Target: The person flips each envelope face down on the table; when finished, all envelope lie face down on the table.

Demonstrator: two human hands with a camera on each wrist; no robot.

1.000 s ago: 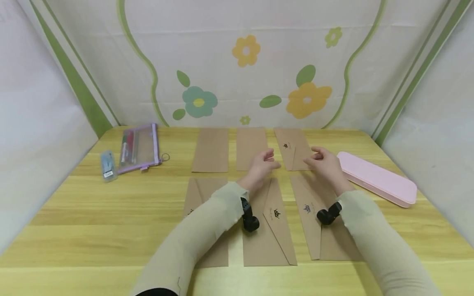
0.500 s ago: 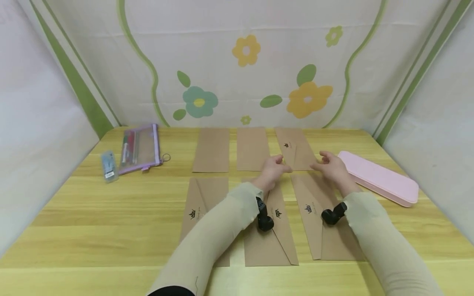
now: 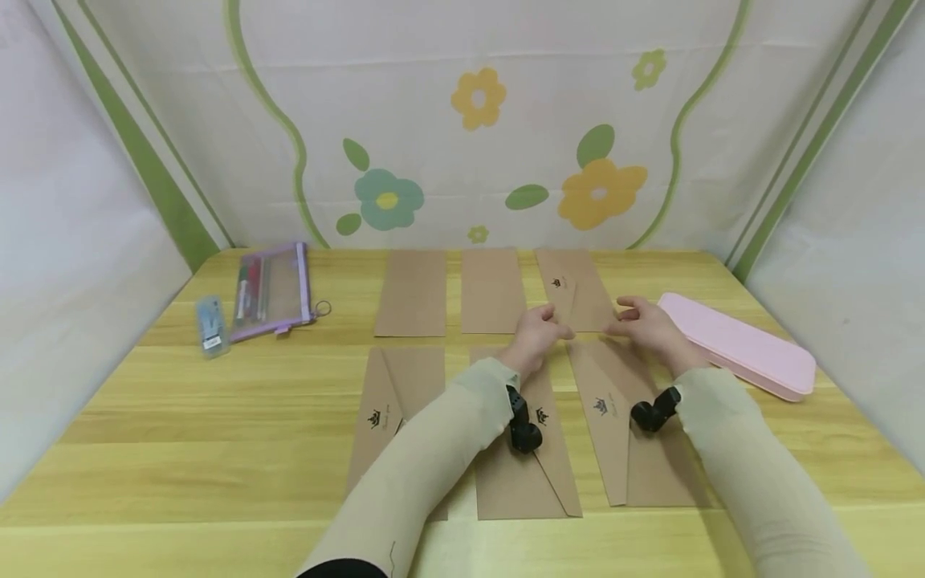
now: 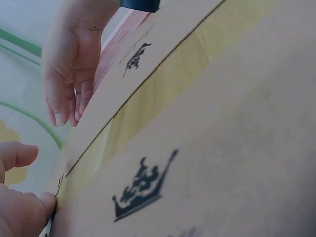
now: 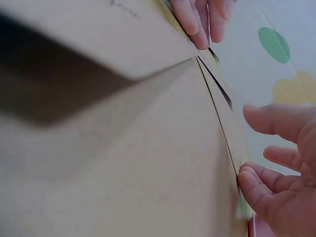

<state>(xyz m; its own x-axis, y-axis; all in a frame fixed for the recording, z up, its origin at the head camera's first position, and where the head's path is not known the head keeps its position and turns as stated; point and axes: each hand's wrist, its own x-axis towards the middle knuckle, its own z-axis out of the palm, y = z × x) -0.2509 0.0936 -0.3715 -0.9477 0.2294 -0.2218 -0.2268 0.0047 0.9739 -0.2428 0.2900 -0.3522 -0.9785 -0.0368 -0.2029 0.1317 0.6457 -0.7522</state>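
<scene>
"Just left of the pink case (image 3: 737, 345), what are those hands at?"

"A brown envelope (image 3: 581, 273), lying flat, printed flap up. The left hand (image 3: 536, 331) is by its corner away from the case, the right hand (image 3: 643, 325) at its corner nearest the case."

"Gripping it?"

"Left, no: thumb and forefinger stand apart, fingers loose. The right fingertips seem to touch the edge; whether they pinch, I can't tell."

"What's changed?"

"A second ago the left hand was farther from the case; it has come across. So it's now two-handed work on that one envelope, I'd judge."

"And around it?"

"Farther left of the case, two more envelopes (image 3: 493, 289); left of it and closer to the person, three others (image 3: 668, 478); well left, a zip pouch (image 3: 285, 285) and a small blue packet (image 3: 210, 321)."
</scene>
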